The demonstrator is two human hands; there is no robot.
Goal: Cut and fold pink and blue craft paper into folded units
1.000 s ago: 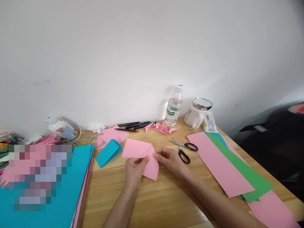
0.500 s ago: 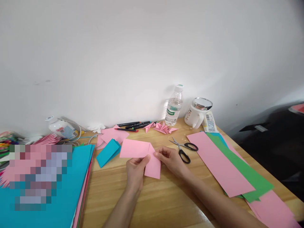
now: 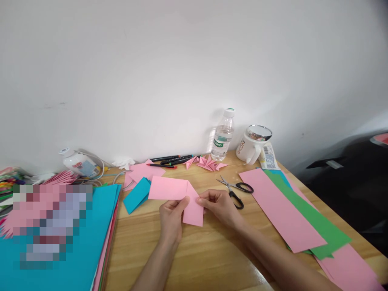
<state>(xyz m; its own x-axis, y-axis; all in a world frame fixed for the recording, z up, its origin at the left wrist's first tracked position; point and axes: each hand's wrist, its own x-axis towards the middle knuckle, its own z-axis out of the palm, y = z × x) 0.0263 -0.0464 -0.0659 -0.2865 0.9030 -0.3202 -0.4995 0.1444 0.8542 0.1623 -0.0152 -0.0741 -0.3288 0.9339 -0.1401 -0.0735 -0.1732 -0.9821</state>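
A folded pink paper strip (image 3: 169, 188) is held up over the table, bent so that one arm points left and the other points down. My left hand (image 3: 173, 216) pinches it near the inner corner, thumb on top. On the right edge, my right hand (image 3: 216, 204) grips the same paper between thumb and fingers. Behind its left end lies a folded blue paper (image 3: 136, 197), partly covered by the pink strip. A pair of scissors (image 3: 235, 190) with black handles rests, blades apart, just beyond my right hand.
Pink folded paper pieces (image 3: 207, 163), several pens (image 3: 169, 160), a water bottle (image 3: 222, 135) and a white mug (image 3: 250, 147) stand or lie along the wall. Pink strips (image 3: 281, 210) and green paper (image 3: 330, 238) lie right. A blue sheet stack (image 3: 93, 226) fills the left.
Both hands and the pink paper have shifted slightly left, and the strip's left end now covers more of the folded blue paper. The grip looks the same.
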